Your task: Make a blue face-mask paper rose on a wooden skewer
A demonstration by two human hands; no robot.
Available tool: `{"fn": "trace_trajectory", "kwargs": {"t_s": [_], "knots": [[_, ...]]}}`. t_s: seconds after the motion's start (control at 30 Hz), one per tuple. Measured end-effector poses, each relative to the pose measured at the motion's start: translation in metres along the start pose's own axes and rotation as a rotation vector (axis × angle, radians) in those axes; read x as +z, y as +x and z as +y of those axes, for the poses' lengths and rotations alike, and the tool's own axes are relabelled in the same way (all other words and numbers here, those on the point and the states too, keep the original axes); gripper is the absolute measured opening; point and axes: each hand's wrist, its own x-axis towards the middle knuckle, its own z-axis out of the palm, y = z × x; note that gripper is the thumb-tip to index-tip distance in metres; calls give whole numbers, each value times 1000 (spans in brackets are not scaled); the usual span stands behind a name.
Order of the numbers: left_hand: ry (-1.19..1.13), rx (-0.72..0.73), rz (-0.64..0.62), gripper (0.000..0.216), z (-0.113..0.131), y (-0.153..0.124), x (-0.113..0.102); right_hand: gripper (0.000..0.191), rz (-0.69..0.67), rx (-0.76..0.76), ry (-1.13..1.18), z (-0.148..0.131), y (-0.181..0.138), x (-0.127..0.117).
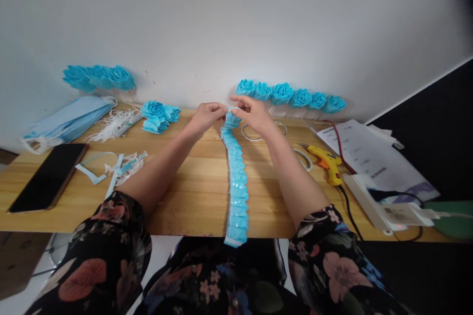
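Note:
A long pleated blue strip (pixel 235 182) made of folded blue material runs from the far middle of the wooden table (pixel 192 192) to its near edge and hangs over it. My left hand (pixel 207 114) and my right hand (pixel 252 112) both pinch the strip's far end, fingers closed, almost touching each other. Finished blue roses (pixel 159 115) lie just left of my left hand.
More blue roses (pixel 291 94) line the wall at right and another blue rose row (pixel 99 77) at left. A stack of blue masks (pixel 66 121), white ear loops (pixel 111 127), a phone (pixel 48 175), a yellow glue gun (pixel 326 161), papers (pixel 365 153) and a power strip (pixel 384 206) lie around.

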Motion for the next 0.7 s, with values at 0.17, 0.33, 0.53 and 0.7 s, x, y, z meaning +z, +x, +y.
{"fn": "trace_trajectory", "kwargs": {"t_s": [0.17, 0.33, 0.53, 0.7], "knots": [[15, 17, -5, 30, 1, -2, 2, 43, 19, 12, -19, -5, -1, 11], [39, 19, 40, 19, 3, -1, 3, 45, 15, 36, 2, -7, -3, 12], [59, -10, 64, 14, 11, -4, 4, 46, -3, 73, 63, -4, -1, 3], [99, 4, 78, 15, 12, -5, 4, 42, -53, 73, 111, -7, -3, -5]]}}
